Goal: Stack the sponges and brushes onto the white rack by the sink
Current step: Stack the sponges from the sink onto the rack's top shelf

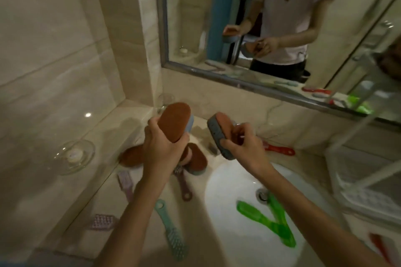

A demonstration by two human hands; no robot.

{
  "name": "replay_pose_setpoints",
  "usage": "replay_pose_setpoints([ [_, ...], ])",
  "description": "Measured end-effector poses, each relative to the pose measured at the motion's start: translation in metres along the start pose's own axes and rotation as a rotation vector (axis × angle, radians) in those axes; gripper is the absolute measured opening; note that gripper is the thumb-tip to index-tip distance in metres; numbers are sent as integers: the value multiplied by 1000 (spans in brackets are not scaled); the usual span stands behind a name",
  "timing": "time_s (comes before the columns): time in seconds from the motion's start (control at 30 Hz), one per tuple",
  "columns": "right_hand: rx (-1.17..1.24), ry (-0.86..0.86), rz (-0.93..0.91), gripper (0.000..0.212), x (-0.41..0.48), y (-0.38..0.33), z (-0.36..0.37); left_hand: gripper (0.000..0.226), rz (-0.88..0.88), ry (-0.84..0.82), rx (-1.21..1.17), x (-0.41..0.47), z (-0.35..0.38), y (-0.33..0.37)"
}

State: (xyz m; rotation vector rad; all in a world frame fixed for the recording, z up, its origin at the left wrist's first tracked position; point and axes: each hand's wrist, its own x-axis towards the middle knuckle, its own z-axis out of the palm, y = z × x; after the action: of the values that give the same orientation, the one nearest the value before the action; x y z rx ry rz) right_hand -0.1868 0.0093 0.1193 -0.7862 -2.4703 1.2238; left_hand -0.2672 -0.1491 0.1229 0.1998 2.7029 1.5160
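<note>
Head view: the left hand (162,145) has its fingers curled round the lower end of a blue-backed sponge (174,121), brown face towards the camera and tilted up, above the tabletop left of the sink (230,180). The right hand (245,143) pinches a grey-backed sponge (217,134) by its lower end, above the sink's far rim. Both forearms reach forward and the wrists are raised, so neither sponge touches anything else.

The white rack (366,198) stands right of the sink, well apart from both hands. The step in hand looks like the carry to it. To do it well, I would bring the two sponges flat together, brown faces the same way, swing them across the sink and set them level on a shelf so later pieces sit squarely.

More sponges (196,159) lie left of the sink, green brushes (258,214) lie in it, and a teal brush (171,234) lies near its left rim.
</note>
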Motion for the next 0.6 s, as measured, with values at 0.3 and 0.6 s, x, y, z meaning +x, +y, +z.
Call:
replay_pose_setpoints([
  [0.3, -4, 389, -59, 27, -26, -2, -163, 69, 322, -260, -254, -35, 77, 151],
  [0.6, -174, 716, -34, 31, -57, 22, -329, 63, 516, -517, -244, -93, 162, 296],
])
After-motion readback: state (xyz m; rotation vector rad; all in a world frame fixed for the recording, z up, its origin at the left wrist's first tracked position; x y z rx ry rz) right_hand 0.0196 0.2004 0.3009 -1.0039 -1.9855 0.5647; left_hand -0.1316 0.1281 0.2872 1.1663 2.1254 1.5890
